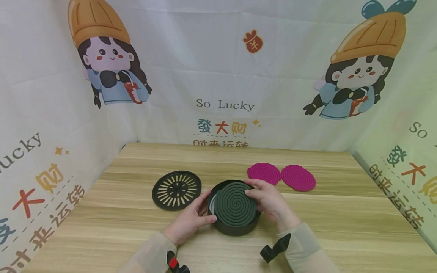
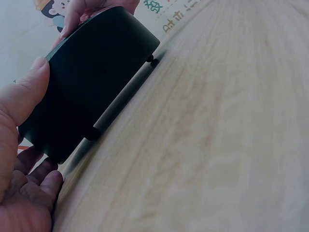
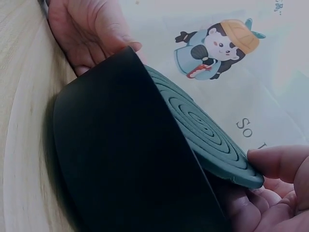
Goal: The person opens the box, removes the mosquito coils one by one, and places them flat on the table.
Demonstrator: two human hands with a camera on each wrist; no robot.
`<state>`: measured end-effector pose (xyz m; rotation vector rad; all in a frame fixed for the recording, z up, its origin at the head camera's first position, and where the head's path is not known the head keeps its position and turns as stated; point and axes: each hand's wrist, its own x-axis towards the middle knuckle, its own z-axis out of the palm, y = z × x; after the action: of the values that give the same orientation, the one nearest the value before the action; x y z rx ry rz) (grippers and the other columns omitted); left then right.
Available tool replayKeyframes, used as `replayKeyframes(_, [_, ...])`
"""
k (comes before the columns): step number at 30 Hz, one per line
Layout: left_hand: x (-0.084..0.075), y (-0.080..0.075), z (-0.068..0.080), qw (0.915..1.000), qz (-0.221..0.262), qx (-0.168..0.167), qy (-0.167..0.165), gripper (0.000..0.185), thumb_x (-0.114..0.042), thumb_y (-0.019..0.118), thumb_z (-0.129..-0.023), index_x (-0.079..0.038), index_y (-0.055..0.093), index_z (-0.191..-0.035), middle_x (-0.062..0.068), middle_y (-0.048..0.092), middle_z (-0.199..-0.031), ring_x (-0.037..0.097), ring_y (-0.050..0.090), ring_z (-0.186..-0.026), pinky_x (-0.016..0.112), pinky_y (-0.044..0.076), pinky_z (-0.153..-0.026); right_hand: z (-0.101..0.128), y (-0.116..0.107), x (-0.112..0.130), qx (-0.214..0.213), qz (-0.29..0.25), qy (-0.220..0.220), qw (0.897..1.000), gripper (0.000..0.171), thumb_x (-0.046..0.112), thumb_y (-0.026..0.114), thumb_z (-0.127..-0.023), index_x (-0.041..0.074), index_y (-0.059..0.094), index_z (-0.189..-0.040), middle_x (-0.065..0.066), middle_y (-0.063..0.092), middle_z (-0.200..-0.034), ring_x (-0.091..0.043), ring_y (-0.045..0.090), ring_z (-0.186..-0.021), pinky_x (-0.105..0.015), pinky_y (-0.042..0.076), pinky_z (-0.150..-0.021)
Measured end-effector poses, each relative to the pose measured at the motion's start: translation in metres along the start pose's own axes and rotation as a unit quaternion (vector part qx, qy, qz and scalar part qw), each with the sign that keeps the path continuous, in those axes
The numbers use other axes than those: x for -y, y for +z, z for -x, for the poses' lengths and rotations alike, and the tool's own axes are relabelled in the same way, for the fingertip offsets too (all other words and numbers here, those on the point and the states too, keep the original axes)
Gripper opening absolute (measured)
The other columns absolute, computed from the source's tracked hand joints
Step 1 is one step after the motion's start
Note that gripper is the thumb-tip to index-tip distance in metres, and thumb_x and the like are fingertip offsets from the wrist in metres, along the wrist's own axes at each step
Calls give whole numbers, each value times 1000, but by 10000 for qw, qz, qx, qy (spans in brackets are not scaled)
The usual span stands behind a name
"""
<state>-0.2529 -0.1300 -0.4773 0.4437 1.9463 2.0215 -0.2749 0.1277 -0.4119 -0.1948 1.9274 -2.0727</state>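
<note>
A round black holder (image 1: 235,226) stands on the wooden table (image 1: 341,227) with a dark green spiral coil (image 1: 235,204) lying tilted on its top. My left hand (image 1: 191,222) grips the holder's left wall (image 2: 91,82), thumb (image 2: 24,96) on its side. My right hand (image 1: 269,199) holds the right side, and its thumb (image 3: 282,162) and fingers pinch the edge of the green coil (image 3: 207,130) above the black wall (image 3: 130,159). The left hand (image 3: 91,29) shows on the far side in the right wrist view.
A black slotted lid (image 1: 176,189) lies flat to the left of the holder. Two magenta spiral coils (image 1: 264,173) (image 1: 298,177) lie side by side behind it on the right. Printed cloth walls (image 1: 222,76) enclose the table on three sides.
</note>
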Motion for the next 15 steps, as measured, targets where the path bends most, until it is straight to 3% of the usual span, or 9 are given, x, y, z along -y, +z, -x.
replayKeyframes(7, [-1,1,0,10000,64,17,-8,94,-12,75,-83,-6,14,-154,18,15,-158,34,15,-144,36,30,-111,0,-1,-1,219,-11,-92,9997,47,2,51,-95,-7,37,-139,-3,68,-91,-9,67,-69,-26,58,-60])
replayKeyframes(15, [-2,1,1,10000,89,20,-16,94,-10,75,-83,-6,13,-154,17,14,-158,34,15,-144,37,30,-111,-2,-1,-2,182,-42,-26,9998,50,-6,56,-90,-8,39,-137,-8,70,-97,-11,68,-72,-28,59,-62])
